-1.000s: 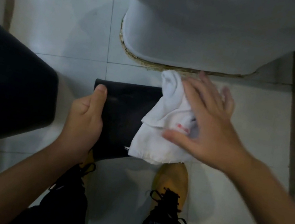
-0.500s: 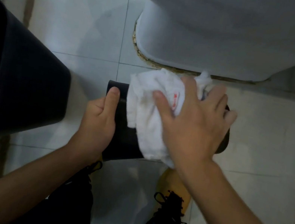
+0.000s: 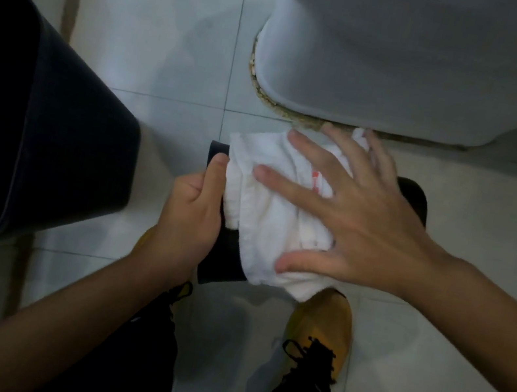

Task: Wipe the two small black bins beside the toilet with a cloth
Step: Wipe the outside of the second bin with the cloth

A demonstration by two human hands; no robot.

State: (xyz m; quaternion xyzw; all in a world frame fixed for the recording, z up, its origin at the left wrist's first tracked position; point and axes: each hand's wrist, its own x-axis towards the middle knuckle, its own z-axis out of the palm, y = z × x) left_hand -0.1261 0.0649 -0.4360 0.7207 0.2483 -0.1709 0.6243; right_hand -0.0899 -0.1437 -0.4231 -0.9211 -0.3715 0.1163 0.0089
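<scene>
A small black bin (image 3: 221, 263) lies on its side on the floor in front of the toilet. A white cloth (image 3: 273, 212) covers most of its upper side. My right hand (image 3: 351, 212) presses flat on the cloth with fingers spread. My left hand (image 3: 190, 215) grips the bin's left edge, thumb on top. The bin's far right end (image 3: 417, 198) shows past my right hand. A second, larger-looking black bin (image 3: 37, 129) stands at the left.
The white toilet base (image 3: 391, 81) fills the upper right, with a grimy seam at the floor. Pale floor tiles (image 3: 163, 23) lie all around. My yellow shoe with black laces (image 3: 321, 338) is just below the bin.
My right hand has slid the cloth leftward across the bin, from its right part until it reaches my left thumb. My left hand kept its grip on the bin.
</scene>
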